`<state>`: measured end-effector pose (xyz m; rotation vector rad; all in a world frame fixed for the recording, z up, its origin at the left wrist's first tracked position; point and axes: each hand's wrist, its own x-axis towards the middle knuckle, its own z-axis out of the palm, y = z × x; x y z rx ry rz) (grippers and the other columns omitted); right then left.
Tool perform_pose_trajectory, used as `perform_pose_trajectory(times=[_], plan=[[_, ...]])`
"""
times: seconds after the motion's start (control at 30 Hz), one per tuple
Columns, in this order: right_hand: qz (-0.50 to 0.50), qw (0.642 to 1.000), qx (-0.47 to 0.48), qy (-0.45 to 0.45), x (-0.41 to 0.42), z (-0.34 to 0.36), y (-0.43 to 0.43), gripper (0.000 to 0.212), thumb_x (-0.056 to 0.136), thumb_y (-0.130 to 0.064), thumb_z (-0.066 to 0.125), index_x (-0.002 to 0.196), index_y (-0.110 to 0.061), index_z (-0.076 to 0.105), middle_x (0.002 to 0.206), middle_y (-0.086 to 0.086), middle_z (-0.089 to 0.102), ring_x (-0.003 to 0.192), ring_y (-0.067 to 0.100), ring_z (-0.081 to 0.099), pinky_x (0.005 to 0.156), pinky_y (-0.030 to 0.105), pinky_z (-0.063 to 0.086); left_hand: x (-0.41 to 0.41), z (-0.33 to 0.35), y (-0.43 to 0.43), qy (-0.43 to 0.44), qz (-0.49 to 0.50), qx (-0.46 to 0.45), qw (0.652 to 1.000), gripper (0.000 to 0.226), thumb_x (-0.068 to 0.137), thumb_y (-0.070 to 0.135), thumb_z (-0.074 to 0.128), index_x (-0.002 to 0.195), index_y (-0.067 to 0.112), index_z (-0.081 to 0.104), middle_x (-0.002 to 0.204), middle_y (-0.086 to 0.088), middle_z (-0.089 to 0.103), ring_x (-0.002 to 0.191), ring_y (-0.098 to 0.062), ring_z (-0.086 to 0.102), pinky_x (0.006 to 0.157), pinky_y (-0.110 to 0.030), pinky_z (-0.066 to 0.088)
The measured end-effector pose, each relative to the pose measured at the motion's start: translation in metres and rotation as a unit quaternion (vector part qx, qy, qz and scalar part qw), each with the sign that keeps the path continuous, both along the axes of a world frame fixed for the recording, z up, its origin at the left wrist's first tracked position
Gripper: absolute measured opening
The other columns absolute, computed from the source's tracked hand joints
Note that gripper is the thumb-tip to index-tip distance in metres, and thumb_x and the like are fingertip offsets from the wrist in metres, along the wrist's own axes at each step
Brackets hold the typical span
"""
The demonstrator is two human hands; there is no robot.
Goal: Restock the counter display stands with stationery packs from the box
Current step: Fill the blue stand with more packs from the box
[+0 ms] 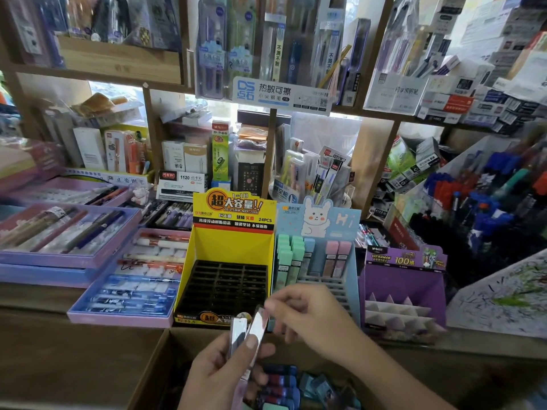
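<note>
Box: brown cardboard box (157, 368) sits right at the bottom edge, open, with a messy pile of loose packs (281, 380) inside, mostly dark blue and teal.
Left hand: the left hand (216, 371) is over the box, its fingers (251, 341) curled round 2 clear packs (248, 329), thumb pressed on the front. Both stand roughly upright, and the one on the right leans away a bit.
Right hand: the right hand (310, 315) comes in from the right, thumb and forefinger clamped on the top end of that leaning pack, other fingers loosely bent.
Yellow stand: yellow stand (233, 241) is on the desk (74, 350) just behind the box. Its black slotted tray (225, 285) shows bare slots, nothing stuck in them as far as anyone can tell.
Blue stand: bunny-print blue stand (353, 261) is just beside the yellow one on the right, with green, blue and pink pastel packs (291, 255) upright in its back rows.
Purple stand: purple stand (402, 279) is further right, with pale pointed dividers inside.
Left side: pen trays (124, 291) in lilac frames lie flat on the desk, touching the yellow stand's left side.
</note>
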<state>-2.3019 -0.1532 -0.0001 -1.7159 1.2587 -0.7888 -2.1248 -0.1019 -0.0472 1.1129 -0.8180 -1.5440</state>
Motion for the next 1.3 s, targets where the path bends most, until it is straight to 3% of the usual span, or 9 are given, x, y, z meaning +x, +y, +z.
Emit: perform_pose_trajectory(times=[0.2,0.37,0.53,0.8,0.93,1.07,1.13,1.2,1.3], plan=[[-0.017,0.994,0.062,-0.087,0.010,-0.010,0.004,0.013,0.093,-0.024,0.076,0.093,-0.012,0.077,0.083,0.008,0.077,0.066,0.013,0.068,0.058,0.024,0.054,-0.001,0.001,0.001,0.021,-0.018,0.011,1.000,0.013,0.082,0.019,0.078,0.092,0.012,0.083,0.091,-0.025,0.077,0.055,-0.027,0.064,0.047,-0.027,0.053],[-0.072,0.969,0.123,-0.203,-0.003,-0.009,0.002,0.005,0.090,-0.011,0.077,0.086,-0.013,0.079,0.087,0.018,0.077,0.070,0.021,0.069,0.060,0.027,0.055,0.010,-0.006,-0.002,-0.017,0.019,-0.004,1.000,0.034,0.062,0.018,0.082,0.093,0.005,0.078,0.066,-0.020,0.068,0.049,-0.023,0.059,0.046,-0.028,0.051],[-0.039,0.978,0.133,-0.153,-0.018,-0.012,0.008,0.015,0.091,-0.001,0.073,0.103,-0.010,0.077,0.087,0.013,0.074,0.069,0.020,0.066,0.064,0.027,0.056,0.012,-0.013,-0.003,0.041,0.083,-0.002,0.996,0.037,0.062,0.012,0.081,0.096,0.000,0.073,0.060,-0.019,0.059,0.045,-0.021,0.053,0.040,-0.025,0.045],[0.041,0.988,0.126,-0.080,-0.009,-0.017,0.015,0.035,0.076,-0.046,0.089,0.101,-0.023,0.081,0.098,0.008,0.079,0.083,0.017,0.073,0.081,0.029,0.060,0.007,-0.013,-0.003,0.023,0.079,-0.017,0.996,0.023,0.063,0.010,0.081,0.083,0.001,0.074,0.054,-0.018,0.056,0.040,-0.018,0.052,0.037,-0.023,0.044],[0.069,0.993,0.084,-0.055,-0.003,-0.021,0.014,0.025,0.083,-0.040,0.084,0.102,-0.024,0.081,0.100,0.005,0.079,0.096,0.021,0.074,0.089,0.031,0.060,0.004,-0.015,-0.002,0.032,0.050,-0.016,0.998,0.020,0.062,0.011,0.082,0.080,0.004,0.075,0.053,-0.020,0.052,0.037,-0.017,0.046,0.034,-0.022,0.038],[0.032,0.995,0.076,-0.050,-0.012,-0.021,0.012,0.015,0.084,-0.028,0.084,0.097,-0.023,0.080,0.097,0.004,0.079,0.092,0.021,0.075,0.087,0.032,0.062,0.010,-0.019,-0.004,-0.002,0.030,-0.025,0.999,0.035,0.064,0.042,0.082,0.087,0.015,0.080,0.058,-0.018,0.059,0.042,-0.019,0.047,0.041,-0.026,0.037],[0.002,0.996,0.063,-0.061,-0.021,-0.017,0.011,0.015,0.083,-0.019,0.083,0.096,-0.022,0.076,0.097,0.004,0.078,0.093,0.023,0.075,0.090,0.037,0.061,0.012,-0.020,-0.005,0.016,0.043,-0.011,0.999,0.038,0.071,0.048,0.077,0.087,0.014,0.081,0.074,-0.022,0.071,0.045,-0.020,0.050,0.042,-0.028,0.036],[-0.007,0.995,0.035,-0.089,-0.031,-0.007,0.008,0.027,0.081,-0.016,0.082,0.106,-0.020,0.071,0.099,0.009,0.077,0.093,0.029,0.075,0.089,0.045,0.062,0.012,-0.020,-0.012,0.046,0.049,0.038,0.997,0.041,0.085,0.046,0.066,0.092,0.008,0.080,0.086,-0.024,0.076,0.042,-0.020,0.053,0.038,-0.026,0.037],[-0.024,0.996,-0.028,-0.082,-0.049,0.011,0.001,0.042,0.084,-0.010,0.079,0.121,-0.024,0.064,0.097,0.013,0.074,0.087,0.042,0.073,0.080,0.055,0.063,0.012,-0.016,-0.017,0.127,0.014,0.116,0.985,0.044,0.105,0.029,0.043,0.108,-0.009,0.066,0.072,-0.027,0.071,0.028,-0.022,0.048,0.026,-0.020,0.035]])
